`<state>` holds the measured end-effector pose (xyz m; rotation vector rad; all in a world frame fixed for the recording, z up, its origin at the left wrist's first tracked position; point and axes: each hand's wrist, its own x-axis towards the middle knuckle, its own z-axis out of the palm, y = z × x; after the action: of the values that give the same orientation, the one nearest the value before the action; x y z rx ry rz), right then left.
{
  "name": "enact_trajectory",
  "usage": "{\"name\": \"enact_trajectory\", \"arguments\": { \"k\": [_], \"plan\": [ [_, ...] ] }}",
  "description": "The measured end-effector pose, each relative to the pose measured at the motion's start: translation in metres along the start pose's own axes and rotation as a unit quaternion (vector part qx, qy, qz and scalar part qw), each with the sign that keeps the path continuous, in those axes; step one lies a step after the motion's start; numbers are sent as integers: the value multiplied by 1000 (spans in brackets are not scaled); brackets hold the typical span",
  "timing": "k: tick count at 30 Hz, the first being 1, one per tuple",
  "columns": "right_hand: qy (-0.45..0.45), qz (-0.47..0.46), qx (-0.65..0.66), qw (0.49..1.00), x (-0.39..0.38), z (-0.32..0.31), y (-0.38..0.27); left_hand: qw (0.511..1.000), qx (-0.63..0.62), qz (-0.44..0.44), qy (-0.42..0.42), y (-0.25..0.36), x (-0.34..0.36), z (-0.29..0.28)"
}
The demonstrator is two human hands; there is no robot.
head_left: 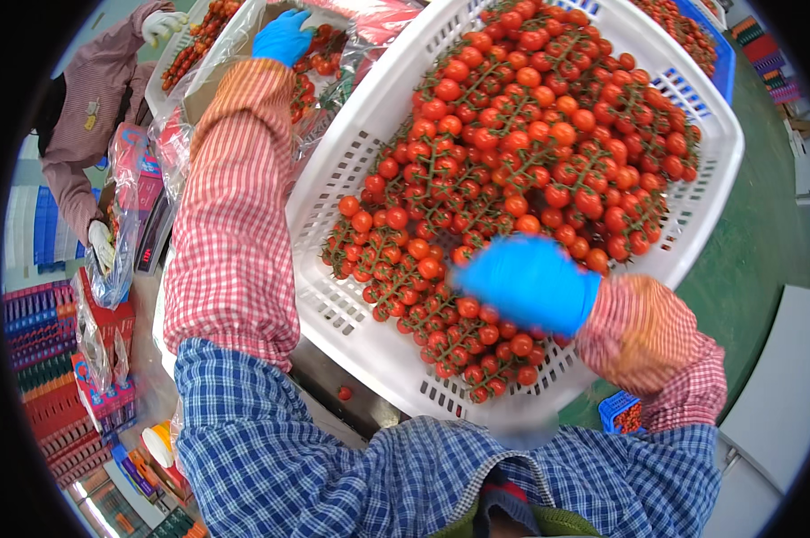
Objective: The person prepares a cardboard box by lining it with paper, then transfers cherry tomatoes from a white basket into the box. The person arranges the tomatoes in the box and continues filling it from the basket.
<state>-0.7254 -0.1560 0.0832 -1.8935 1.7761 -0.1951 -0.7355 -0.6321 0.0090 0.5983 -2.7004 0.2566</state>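
Observation:
My left hand (282, 38), in a blue glove, reaches to the far left, over a box lined with clear plastic film (369, 45). Its fingers stretch out beside the vine cherry tomatoes (326, 61) in that box; I see nothing held in them. My right hand (526, 285), also blue-gloved, is smeared by motion. It hovers over or touches the near part of a heap of red cherry tomatoes on green stems (512, 134). Whether it grips a stem cannot be made out. The heap fills much of a large white slotted basket (329, 300).
At far left a person in white gloves (102, 244) works beside plastic-wrapped boxes (129, 193). Stacked coloured cartons (42, 359) stand at left. One loose tomato (345, 393) lies below the basket. A blue crate (726, 63) is behind; a small blue basket (615, 408) sits lower right.

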Motion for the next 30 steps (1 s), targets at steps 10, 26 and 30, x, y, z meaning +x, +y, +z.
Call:
{"name": "enact_trajectory", "arguments": {
  "k": [10, 26, 30],
  "plan": [
    [252, 158, -336, 894, 16, -30, 84, 856, -19, 512, -68, 181, -138, -103],
    [455, 0, -140, 879, 28, -25, 87, 290, -890, -344, 68, 101, -352, -254],
    [328, -2, 395, 858, 49, 9, 10, 207, -936, -266, 100, 51, -488, -318]
  ]
}}
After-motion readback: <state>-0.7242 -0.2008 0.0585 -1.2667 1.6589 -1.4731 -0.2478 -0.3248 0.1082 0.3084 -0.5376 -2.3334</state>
